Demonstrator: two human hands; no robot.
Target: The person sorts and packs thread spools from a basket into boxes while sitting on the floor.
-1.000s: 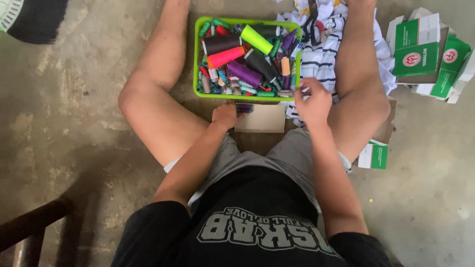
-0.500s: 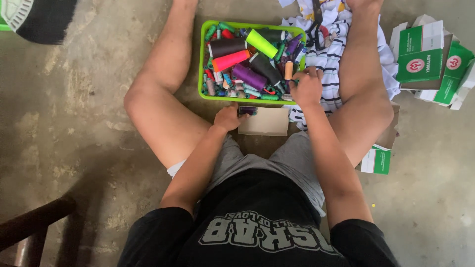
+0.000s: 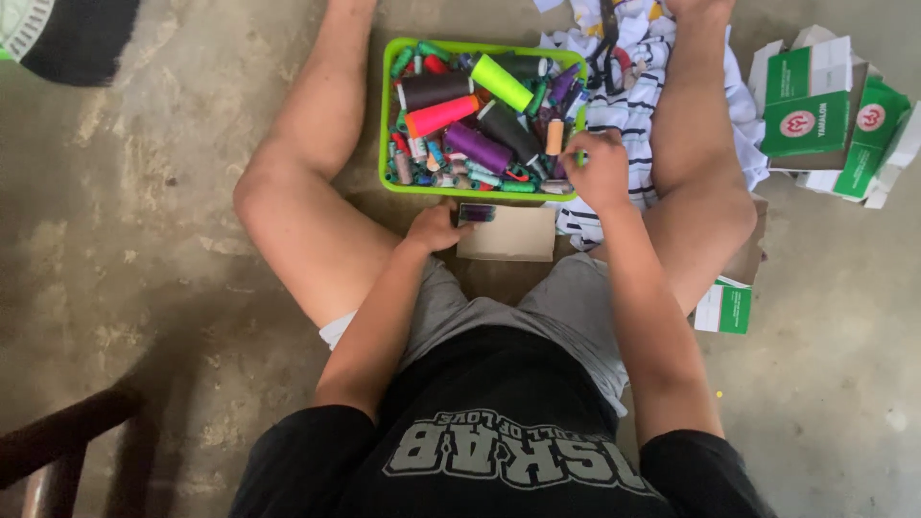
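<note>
A lime-green plastic basket (image 3: 388, 115) sits on the concrete floor (image 3: 144, 240) between the person's bare legs, at twelve o'clock from the lap. It is packed with thread spools: a neon-yellow cone (image 3: 501, 82), a pink spool (image 3: 440, 115), a purple one (image 3: 477, 147), dark brown and grey ones, and many small bobbins along the near edge.

The left hand (image 3: 434, 228) rests at six o'clock of the basket, fingers curled around a small dark purple spool (image 3: 476, 213) that lies at the top edge of a flat brown cardboard piece (image 3: 508, 238). The right hand (image 3: 600, 171) is at the basket's four o'clock corner, fingers bent in a loose fist over the rim; whether it grips anything cannot be told, since the knuckles cover the fingertips.

A striped cloth (image 3: 624, 105) spreads under the right leg, partly hidden. Green-and-white boxes (image 3: 806, 105) lie at two o'clock. The feet are cut off at the top.
</note>
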